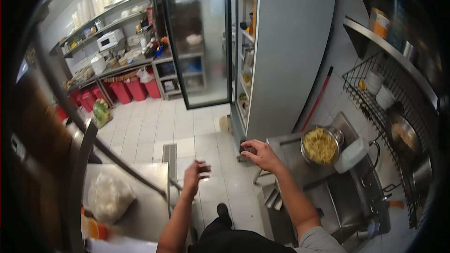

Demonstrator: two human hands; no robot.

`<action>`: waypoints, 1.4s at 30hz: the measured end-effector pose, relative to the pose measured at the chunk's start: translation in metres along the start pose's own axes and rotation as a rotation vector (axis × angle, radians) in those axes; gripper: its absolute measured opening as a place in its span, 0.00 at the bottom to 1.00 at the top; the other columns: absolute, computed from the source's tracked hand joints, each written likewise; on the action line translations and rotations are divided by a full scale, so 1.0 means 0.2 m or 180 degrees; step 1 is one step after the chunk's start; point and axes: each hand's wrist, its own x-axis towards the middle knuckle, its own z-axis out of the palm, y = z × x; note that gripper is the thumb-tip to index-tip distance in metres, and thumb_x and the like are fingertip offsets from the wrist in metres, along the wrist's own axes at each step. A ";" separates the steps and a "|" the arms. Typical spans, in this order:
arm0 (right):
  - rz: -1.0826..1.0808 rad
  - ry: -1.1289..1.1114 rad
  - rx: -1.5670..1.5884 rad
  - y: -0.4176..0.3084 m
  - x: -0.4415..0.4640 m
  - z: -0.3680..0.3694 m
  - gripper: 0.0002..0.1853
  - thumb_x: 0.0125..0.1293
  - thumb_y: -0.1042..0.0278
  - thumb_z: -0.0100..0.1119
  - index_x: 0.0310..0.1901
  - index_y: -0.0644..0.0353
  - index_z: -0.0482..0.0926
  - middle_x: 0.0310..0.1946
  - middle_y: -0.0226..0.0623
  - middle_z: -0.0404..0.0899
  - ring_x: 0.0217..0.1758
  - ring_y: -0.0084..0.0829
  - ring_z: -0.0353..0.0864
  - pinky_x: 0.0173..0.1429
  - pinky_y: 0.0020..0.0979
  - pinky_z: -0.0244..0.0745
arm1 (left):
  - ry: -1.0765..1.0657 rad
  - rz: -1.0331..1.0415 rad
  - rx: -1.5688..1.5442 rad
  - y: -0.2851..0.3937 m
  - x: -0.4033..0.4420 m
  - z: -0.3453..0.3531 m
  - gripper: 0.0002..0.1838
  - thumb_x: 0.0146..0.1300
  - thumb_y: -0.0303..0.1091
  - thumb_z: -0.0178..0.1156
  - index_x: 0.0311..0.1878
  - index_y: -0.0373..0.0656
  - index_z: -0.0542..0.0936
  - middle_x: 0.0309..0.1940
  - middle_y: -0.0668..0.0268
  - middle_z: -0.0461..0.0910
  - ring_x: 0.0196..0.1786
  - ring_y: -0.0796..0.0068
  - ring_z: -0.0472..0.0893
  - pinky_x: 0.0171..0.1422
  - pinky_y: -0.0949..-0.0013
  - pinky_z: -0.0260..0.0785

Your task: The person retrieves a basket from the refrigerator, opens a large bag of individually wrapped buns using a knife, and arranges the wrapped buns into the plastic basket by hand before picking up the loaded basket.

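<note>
Now the fridge (290, 51) is seen ahead, its glass door (204, 42) swung open. On the counter (291, 150) to the right, a bowl of food (323, 163) is set, the right hand (264, 156) nearer it than the left hand (192, 178). Nothing is gripped, fingers loosely spread.

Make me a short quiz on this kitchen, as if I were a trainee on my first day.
1. True or false: the tall cabinet's glass door stands open.
2. What rests on the steel table at the lower left?
a) a microwave
b) a bulging plastic bag
c) a stack of bowls
3. Fill in: the left hand and the right hand are both ____ of objects.

Key: 1. true; 2. b; 3. empty
</note>
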 end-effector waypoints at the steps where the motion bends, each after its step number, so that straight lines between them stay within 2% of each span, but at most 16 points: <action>1: -0.0103 0.0232 0.0103 -0.06 0.04 -0.06 0.18 0.73 0.61 0.71 0.60 0.60 0.85 0.53 0.42 0.87 0.52 0.34 0.89 0.60 0.34 0.84 | -0.0069 0.0101 0.0034 0.08 0.10 0.01 0.32 0.85 0.60 0.43 0.65 0.38 0.77 0.48 0.55 0.89 0.61 0.62 0.85 0.65 0.52 0.74; 3: 0.0134 0.0300 0.0168 0.03 0.23 -0.25 0.17 0.74 0.62 0.71 0.59 0.61 0.85 0.50 0.39 0.88 0.50 0.33 0.89 0.59 0.33 0.83 | -0.0264 0.0910 -0.0560 0.31 0.61 0.22 0.29 0.86 0.55 0.46 0.65 0.36 0.77 0.52 0.53 0.86 0.56 0.63 0.85 0.56 0.61 0.78; 6: 0.0190 0.0608 0.0561 0.12 0.41 -0.26 0.16 0.74 0.64 0.70 0.58 0.62 0.86 0.49 0.35 0.90 0.50 0.27 0.88 0.58 0.31 0.83 | -0.0674 0.2052 -0.0056 1.18 1.18 0.52 0.28 0.83 0.54 0.53 0.70 0.40 0.77 0.57 0.57 0.84 0.61 0.67 0.83 0.61 0.61 0.77; 10: 0.0985 0.0659 0.0988 0.39 0.31 -0.09 0.13 0.75 0.64 0.70 0.56 0.60 0.87 0.49 0.30 0.90 0.50 0.20 0.87 0.58 0.29 0.82 | -0.1428 0.2420 0.0272 1.91 1.68 0.98 0.37 0.79 0.56 0.60 0.77 0.35 0.71 0.62 0.53 0.84 0.65 0.66 0.82 0.64 0.60 0.77; 12: 0.1422 0.0620 0.1329 0.56 0.23 0.07 0.13 0.75 0.63 0.70 0.56 0.59 0.88 0.48 0.28 0.91 0.50 0.19 0.87 0.57 0.27 0.81 | -0.1501 0.2931 0.1222 2.19 1.95 1.19 0.41 0.78 0.58 0.61 0.78 0.33 0.68 0.62 0.49 0.84 0.63 0.64 0.83 0.65 0.59 0.78; 16: 0.1563 0.0306 0.1648 0.69 0.38 0.13 0.12 0.77 0.71 0.66 0.58 0.65 0.85 0.50 0.33 0.90 0.53 0.22 0.88 0.60 0.26 0.83 | -0.1027 0.3130 0.2133 2.59 2.51 1.60 0.54 0.71 0.70 0.62 0.81 0.31 0.62 0.70 0.38 0.75 0.75 0.47 0.74 0.72 0.51 0.74; 20: 0.2739 -0.0461 0.1617 0.19 0.95 -0.18 0.38 0.78 0.42 0.61 0.81 0.55 0.67 0.85 0.46 0.58 0.91 0.36 0.46 0.91 0.44 0.36 | -0.0657 0.3278 0.1962 2.85 2.90 1.96 0.58 0.67 0.65 0.70 0.83 0.30 0.57 0.78 0.35 0.64 0.78 0.44 0.71 0.76 0.49 0.71; 23: 0.0734 -0.0988 0.1007 0.71 1.12 -0.15 0.27 0.84 0.61 0.53 0.79 0.56 0.70 0.84 0.47 0.59 0.90 0.39 0.48 0.91 0.42 0.37 | -0.0834 0.3533 0.2337 3.02 3.15 2.13 0.51 0.67 0.57 0.74 0.82 0.37 0.61 0.79 0.43 0.65 0.80 0.44 0.68 0.80 0.36 0.64; 26: 0.1207 -0.0483 0.1800 1.08 1.42 0.05 0.30 0.85 0.65 0.51 0.84 0.54 0.59 0.86 0.40 0.55 0.89 0.32 0.48 0.91 0.39 0.38 | -0.1299 0.3291 0.2304 3.08 3.31 2.23 0.41 0.69 0.53 0.73 0.79 0.48 0.68 0.79 0.53 0.69 0.80 0.48 0.68 0.74 0.25 0.67; 28: 0.1302 -0.0706 0.1940 1.54 1.47 0.27 0.34 0.85 0.63 0.51 0.87 0.50 0.53 0.87 0.37 0.53 0.90 0.29 0.44 0.91 0.37 0.38 | -0.1246 0.3111 0.2218 3.09 3.42 2.29 0.41 0.69 0.53 0.73 0.79 0.47 0.68 0.79 0.54 0.68 0.80 0.50 0.68 0.70 0.26 0.72; 29: 0.1272 -0.0459 0.1920 1.50 1.55 0.23 0.29 0.84 0.64 0.54 0.81 0.53 0.59 0.79 0.36 0.59 0.82 0.28 0.51 0.84 0.35 0.45 | -0.1237 0.3033 0.2181 3.10 3.46 2.32 0.41 0.69 0.53 0.73 0.79 0.46 0.68 0.79 0.54 0.68 0.80 0.51 0.68 0.68 0.27 0.74; 30: 0.1162 -0.0070 0.1845 1.34 1.61 0.15 0.25 0.82 0.65 0.57 0.75 0.55 0.65 0.71 0.35 0.66 0.74 0.26 0.59 0.77 0.33 0.53 | -0.0983 0.3213 0.2072 3.09 3.42 2.33 0.34 0.70 0.50 0.73 0.71 0.43 0.76 0.69 0.53 0.79 0.68 0.59 0.80 0.62 0.44 0.82; 33: 0.0967 0.0589 0.1790 1.05 1.74 0.04 0.12 0.77 0.68 0.66 0.57 0.62 0.83 0.47 0.31 0.85 0.51 0.22 0.81 0.57 0.27 0.77 | -0.0629 0.3862 0.2874 3.19 3.41 2.32 0.24 0.70 0.45 0.72 0.61 0.39 0.83 0.53 0.55 0.87 0.51 0.67 0.85 0.54 0.58 0.83; 36: 0.0999 0.0686 0.1763 1.04 1.76 0.07 0.13 0.77 0.67 0.66 0.58 0.62 0.82 0.48 0.31 0.85 0.51 0.23 0.81 0.57 0.28 0.77 | -0.0592 0.4411 0.2617 3.27 3.50 2.23 0.17 0.71 0.40 0.71 0.52 0.35 0.87 0.40 0.58 0.90 0.39 0.72 0.86 0.50 0.66 0.81; 38: 0.1069 0.0567 0.1559 1.08 1.78 0.07 0.16 0.78 0.64 0.64 0.62 0.61 0.81 0.52 0.33 0.84 0.54 0.27 0.81 0.61 0.32 0.78 | -0.0418 0.4439 0.2481 3.27 3.40 2.13 0.19 0.70 0.39 0.72 0.54 0.32 0.86 0.42 0.57 0.90 0.41 0.72 0.86 0.51 0.65 0.81; 42: 0.1466 0.0436 0.1722 0.81 1.89 -0.12 0.14 0.78 0.71 0.65 0.60 0.66 0.85 0.50 0.32 0.89 0.50 0.18 0.86 0.56 0.23 0.81 | -0.0437 0.4347 0.1865 3.26 3.41 1.84 0.23 0.67 0.46 0.74 0.50 0.32 0.86 0.42 0.55 0.91 0.44 0.68 0.88 0.54 0.63 0.80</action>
